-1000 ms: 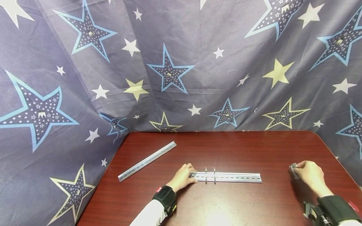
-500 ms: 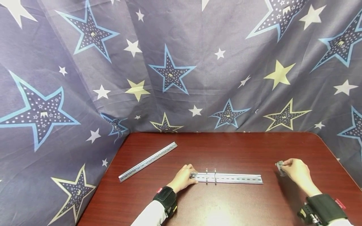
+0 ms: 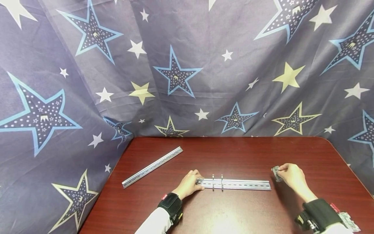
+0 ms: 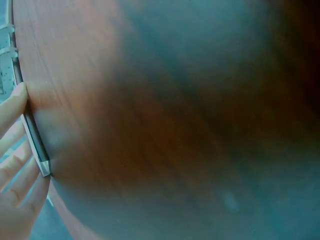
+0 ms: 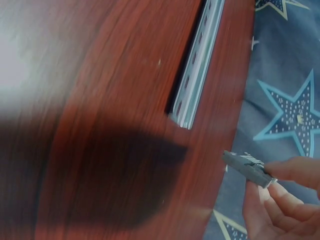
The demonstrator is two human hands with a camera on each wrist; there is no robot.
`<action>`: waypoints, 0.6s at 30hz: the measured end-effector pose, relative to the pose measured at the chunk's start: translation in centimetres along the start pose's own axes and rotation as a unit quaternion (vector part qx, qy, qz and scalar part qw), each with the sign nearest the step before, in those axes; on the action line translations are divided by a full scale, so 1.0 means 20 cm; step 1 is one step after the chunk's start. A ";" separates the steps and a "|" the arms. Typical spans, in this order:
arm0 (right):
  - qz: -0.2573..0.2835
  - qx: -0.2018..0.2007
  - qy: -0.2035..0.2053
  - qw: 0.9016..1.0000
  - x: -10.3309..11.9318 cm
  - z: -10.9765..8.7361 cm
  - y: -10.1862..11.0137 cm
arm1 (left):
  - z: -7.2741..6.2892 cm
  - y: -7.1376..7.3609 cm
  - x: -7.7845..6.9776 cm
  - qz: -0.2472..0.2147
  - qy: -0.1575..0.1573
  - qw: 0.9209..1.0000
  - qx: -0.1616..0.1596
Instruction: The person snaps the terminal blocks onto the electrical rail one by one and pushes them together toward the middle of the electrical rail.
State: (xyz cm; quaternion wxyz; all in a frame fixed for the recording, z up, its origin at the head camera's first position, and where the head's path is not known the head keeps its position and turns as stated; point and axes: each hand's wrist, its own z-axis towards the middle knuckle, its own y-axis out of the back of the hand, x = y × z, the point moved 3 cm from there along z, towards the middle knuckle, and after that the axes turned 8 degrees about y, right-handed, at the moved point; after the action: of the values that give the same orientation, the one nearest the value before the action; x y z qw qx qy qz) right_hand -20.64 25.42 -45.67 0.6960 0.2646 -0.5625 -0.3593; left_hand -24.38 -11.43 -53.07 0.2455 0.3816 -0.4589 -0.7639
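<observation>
Rail (image 3: 245,184): is lying mid-table, running left to right; silvery, a row of dark slots showing along its length.
Clips (image 3: 222,183): two thin ones are sitting crosswise on the rail, left of its middle, a narrow gap separating them.
Block (image 3: 276,174): small, grey, is being held off the table near the rail's right end, apart from it.
Left hand (image 3: 188,185): thumb and fingers are clamping the rail's left end.
Right hand (image 3: 293,177): thumb and fingers are pinching the block.
Wrists: both are wearing black bands (image 3: 170,204), white sleeves (image 3: 155,221) showing behind.
Second rail (image 3: 152,167): is lying aslant toward the back left, also slotted.
Table (image 3: 122,211): reddish brown, wood-grained; glare (image 3: 223,224) is whitening the near side.
Cloth (image 3: 204,32): grey-purple, is hanging behind and beside the table, stars (image 3: 175,76) covering it in blue, yellow and white.
Left wrist view: is giving the thumb against the rail's edge, much else blurring.
Right wrist view: is revealing pale ridges along the block and a dark shadow (image 5: 100,175) falling on the table.
</observation>
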 end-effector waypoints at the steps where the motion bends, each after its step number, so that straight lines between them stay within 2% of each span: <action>1: 0.003 0.001 -0.001 1.000 0.01 0.00 -0.01 | 0.00 0.00 0.00 -0.005 -0.005 1.000 -0.004; 5: 0.012 0.009 -0.004 1.000 0.06 0.01 -0.07 | 0.00 0.00 0.00 -0.004 0.002 1.000 -0.002; 6: 0.013 0.009 -0.003 1.000 0.07 0.01 -0.09 | 0.00 0.03 -0.03 0.001 0.014 1.000 0.004; 12: 0.022 0.017 0.004 1.000 0.14 0.02 -0.17 | 0.01 0.03 -0.04 0.028 0.043 0.998 0.032; 18: 0.040 0.024 0.000 0.999 0.23 0.03 -0.23 | 0.01 0.03 -0.04 0.023 0.057 0.997 0.042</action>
State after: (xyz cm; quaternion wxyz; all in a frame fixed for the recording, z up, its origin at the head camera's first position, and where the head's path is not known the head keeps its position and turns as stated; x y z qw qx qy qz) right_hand -21.72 19.10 -46.29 0.7031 0.2586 -0.5812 -0.3179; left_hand -23.98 -11.02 -52.18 0.2729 0.4235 -0.4844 -0.7152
